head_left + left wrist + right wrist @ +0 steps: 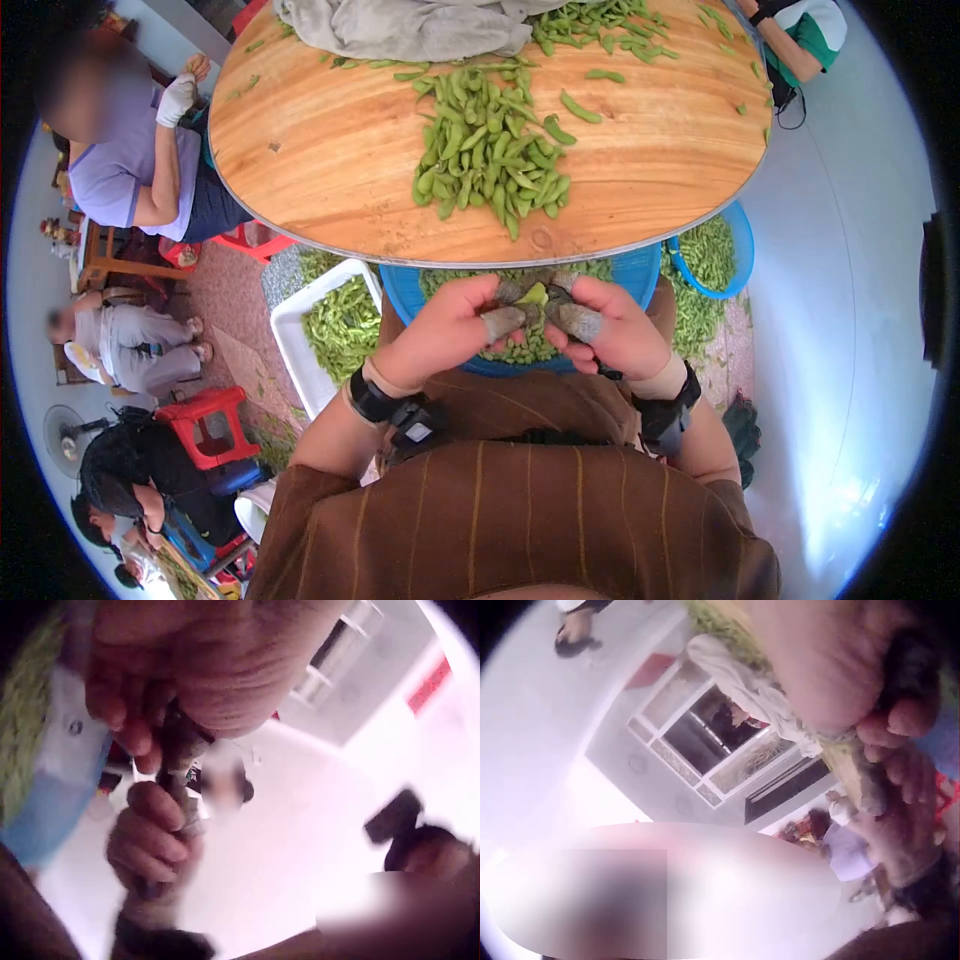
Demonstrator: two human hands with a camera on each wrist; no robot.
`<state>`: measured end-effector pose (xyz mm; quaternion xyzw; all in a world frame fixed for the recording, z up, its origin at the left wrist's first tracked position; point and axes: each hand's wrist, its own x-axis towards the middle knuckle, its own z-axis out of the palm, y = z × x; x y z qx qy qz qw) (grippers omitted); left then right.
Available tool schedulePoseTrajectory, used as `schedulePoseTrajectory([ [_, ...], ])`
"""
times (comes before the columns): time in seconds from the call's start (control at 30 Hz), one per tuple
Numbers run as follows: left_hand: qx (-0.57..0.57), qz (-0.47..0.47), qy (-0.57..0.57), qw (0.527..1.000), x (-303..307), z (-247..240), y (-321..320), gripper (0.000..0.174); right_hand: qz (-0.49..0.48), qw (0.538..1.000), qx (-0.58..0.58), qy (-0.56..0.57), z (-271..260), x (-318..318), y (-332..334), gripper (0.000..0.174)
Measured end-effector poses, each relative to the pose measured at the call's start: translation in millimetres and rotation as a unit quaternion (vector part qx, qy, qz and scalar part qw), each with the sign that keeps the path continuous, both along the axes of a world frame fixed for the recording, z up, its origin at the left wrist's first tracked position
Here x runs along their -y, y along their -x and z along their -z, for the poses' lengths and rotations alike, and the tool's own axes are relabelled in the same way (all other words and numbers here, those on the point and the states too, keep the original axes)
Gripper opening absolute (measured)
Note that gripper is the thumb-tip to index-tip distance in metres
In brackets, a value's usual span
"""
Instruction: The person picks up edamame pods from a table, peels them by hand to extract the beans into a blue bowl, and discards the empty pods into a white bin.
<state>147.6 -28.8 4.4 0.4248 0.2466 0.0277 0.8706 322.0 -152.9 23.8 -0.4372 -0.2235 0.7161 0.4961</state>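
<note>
— Head view?
— One green pod [534, 294], between your left hand [445, 325] and right hand [622, 330], neither nearer; both pinch it over the blue basin [642, 278]. Long axis: unclear. Finish: bright yellow-green.
— Left wrist?
— Your fingers, curled; pod indistinct.
— Right wrist?
— Your hands, close together; pod hidden.

- Head view: bright, fairly sharp; fisheye bend, black corners.
- Hard glare at 4 o'clock on wall [850, 350]; bench [330, 150] evenly lit.
- Soft blur patch, 10 o'clock.
- Wrist views: hazy, pinkish, overexposed; fingers [154, 806] shadowed, soft.
- Blown-out blurred patches: left wrist 4–5 o'clock, right wrist 7–8.
</note>
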Motion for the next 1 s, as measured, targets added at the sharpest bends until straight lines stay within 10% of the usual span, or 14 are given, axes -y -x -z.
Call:
schedulePoseTrajectory([
  [0.03,-0.035,0.004,-0.291,0.956,4,-5,-3,0.016,-0.003,0.998,0.060,-0.002,6,0,1,0.015],
  [0.1,-0.045,0.005,-0.703,0.710,7,-2,-4,0.016,-0.009,0.993,0.120,-0.005,12,1,4,0.015],
  [0.2,-0.062,-0.008,-0.774,0.630,11,3,-3,0.017,-0.012,0.987,0.159,-0.015,14,-1,7,0.013],
  [0.33,-0.027,-0.044,-0.696,0.716,8,12,-3,0.013,-0.003,0.985,0.171,-0.022,10,-1,6,0.019],
  [0.37,-0.043,-0.053,-0.406,0.911,6,9,-1,0.014,-0.002,0.986,0.168,-0.022,11,1,6,0.021],
  [0.4,-0.056,-0.056,-0.066,0.995,4,6,1,0.016,-0.001,0.986,0.166,-0.020,12,3,6,0.021],
  [0.53,0.005,-0.038,0.168,0.985,4,-1,3,0.019,0.018,0.999,0.035,-0.002,13,6,0,0.024],
  [0.6,-0.041,-0.008,0.012,0.999,6,8,1,0.018,0.026,0.999,-0.006,0.032,20,7,-1,0.023],
  [0.73,-0.088,0.039,-0.297,0.950,13,14,-4,0.018,0.036,0.952,0.300,-0.051,34,5,2,0.020],
  [0.97,-0.119,-0.028,-0.323,0.939,19,18,1,0.014,0.057,0.859,0.490,-0.138,43,0,5,0.021],
  [1.0,-0.120,-0.014,-0.458,0.881,21,18,3,0.019,0.058,0.859,0.490,-0.139,39,1,9,0.021],
])
